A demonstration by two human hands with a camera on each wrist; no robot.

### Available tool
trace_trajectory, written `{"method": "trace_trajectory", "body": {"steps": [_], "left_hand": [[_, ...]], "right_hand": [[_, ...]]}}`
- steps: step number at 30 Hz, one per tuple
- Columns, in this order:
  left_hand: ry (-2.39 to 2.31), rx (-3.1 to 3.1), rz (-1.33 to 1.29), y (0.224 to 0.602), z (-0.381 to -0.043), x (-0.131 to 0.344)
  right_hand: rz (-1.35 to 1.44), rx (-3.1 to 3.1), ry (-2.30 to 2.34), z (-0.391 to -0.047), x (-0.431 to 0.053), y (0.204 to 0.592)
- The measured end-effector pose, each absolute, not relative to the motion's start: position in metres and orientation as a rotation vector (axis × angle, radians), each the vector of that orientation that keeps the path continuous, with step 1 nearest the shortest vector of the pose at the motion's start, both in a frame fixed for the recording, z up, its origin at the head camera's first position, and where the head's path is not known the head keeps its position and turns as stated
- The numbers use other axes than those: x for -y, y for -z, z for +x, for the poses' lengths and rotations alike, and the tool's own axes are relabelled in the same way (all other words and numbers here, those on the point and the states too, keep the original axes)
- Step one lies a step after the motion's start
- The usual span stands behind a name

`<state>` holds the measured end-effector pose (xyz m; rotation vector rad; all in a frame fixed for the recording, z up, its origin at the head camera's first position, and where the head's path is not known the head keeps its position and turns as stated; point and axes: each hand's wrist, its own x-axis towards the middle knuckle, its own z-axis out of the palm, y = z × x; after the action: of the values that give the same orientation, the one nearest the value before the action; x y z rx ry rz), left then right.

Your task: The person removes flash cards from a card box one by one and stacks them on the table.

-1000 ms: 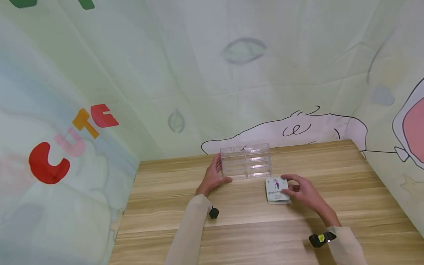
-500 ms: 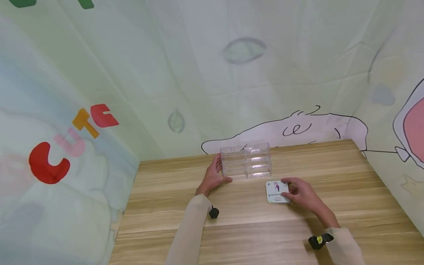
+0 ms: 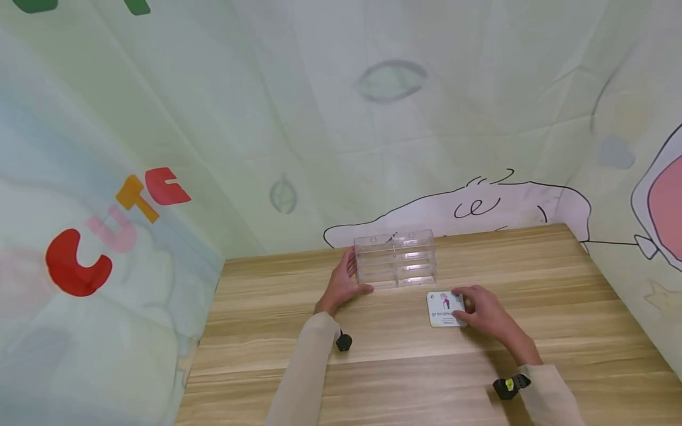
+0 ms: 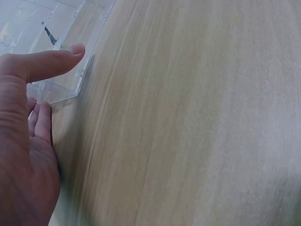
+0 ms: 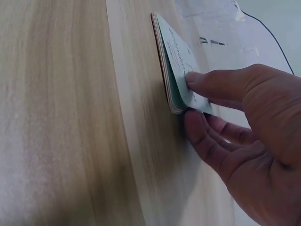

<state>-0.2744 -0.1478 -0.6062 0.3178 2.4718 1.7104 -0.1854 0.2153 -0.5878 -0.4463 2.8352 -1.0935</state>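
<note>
A clear plastic rack (image 3: 375, 260) with two columns of compartments stands near the back of the table. My left hand (image 3: 340, 289) rests against its left side, fingers along the side and thumb (image 4: 49, 65) stretched straight across the front. To the right, nearer me, lies a small stack of square cards (image 5: 164, 70) with rounded corners. Its white top card (image 3: 442, 307) shows a figure and the letters "grandm". My right hand (image 3: 482, 310) pinches this card at its right edge, thumb on its face. In the right wrist view the card's gripped side is raised from the stack.
The wood-grain table (image 3: 394, 378) reaches back to a hanging printed cloth (image 3: 319, 118), close behind the rack. Another printed cloth (image 3: 133, 296) with coloured letters hangs at the left. Black wrist cameras sit on both forearms.
The cards, offset from each other one second ago, now look lined up in the head view. My right hand has shifted slightly downward and left. The left hand and rack stay still.
</note>
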Motion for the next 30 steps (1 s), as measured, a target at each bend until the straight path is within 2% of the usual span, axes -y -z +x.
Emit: {"method": "trace_trajectory", "body": {"steps": [30], "left_hand": [[-1.746,-2.464,0.339,0.602,-0.272,0.148]], "right_hand": [[-0.428,-2.791,0.955,-0.191,-0.204,0.583]]}}
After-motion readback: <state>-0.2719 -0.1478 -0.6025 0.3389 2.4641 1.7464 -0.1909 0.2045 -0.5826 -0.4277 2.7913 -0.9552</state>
